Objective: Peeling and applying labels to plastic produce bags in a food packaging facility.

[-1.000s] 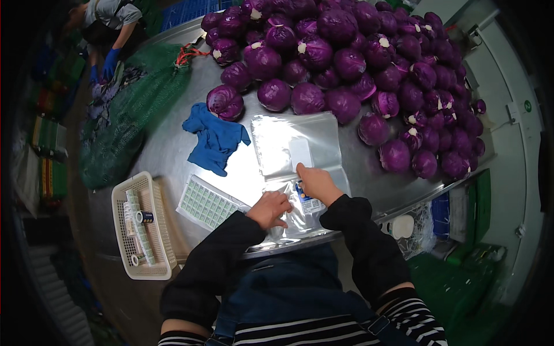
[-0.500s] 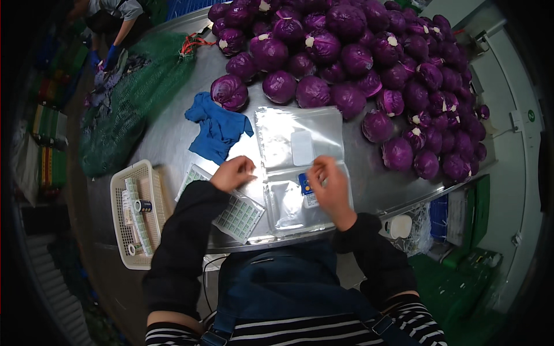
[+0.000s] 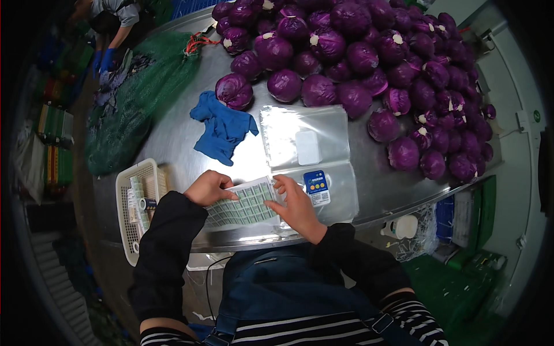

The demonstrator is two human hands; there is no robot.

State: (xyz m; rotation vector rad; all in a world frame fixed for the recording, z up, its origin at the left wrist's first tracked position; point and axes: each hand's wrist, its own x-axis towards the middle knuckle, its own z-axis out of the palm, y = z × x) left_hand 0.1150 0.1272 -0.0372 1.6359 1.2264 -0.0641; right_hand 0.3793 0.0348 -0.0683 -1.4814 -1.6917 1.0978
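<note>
A sheet of small green-and-white stickers [image 3: 245, 209] is held by both hands. My left hand [image 3: 209, 188] pinches its upper left side. My right hand [image 3: 295, 210] has thumb and fingers closed on its right edge. Just right of it, a blue-and-white label [image 3: 316, 183] lies on clear plastic bags [image 3: 337, 205]; a blank white rectangle [image 3: 308, 147] shows on the upper bags. A crumpled blue cloth [image 3: 222, 132] lies above my hands. A white basket [image 3: 123, 225] holding label rolls stands to the left.
Purple cabbages [image 3: 353, 98] are piled across the back and right of the steel table [image 3: 378, 193]. A green mesh sack [image 3: 130, 132] lies at the left. A co-worker in blue gloves [image 3: 118, 20] bends at the upper left. Crates and a white container sit below the table's right edge.
My hands moved off the bags to the left and took hold of the sticker sheet, which is now lifted and turned level. The label on the bags is uncovered.
</note>
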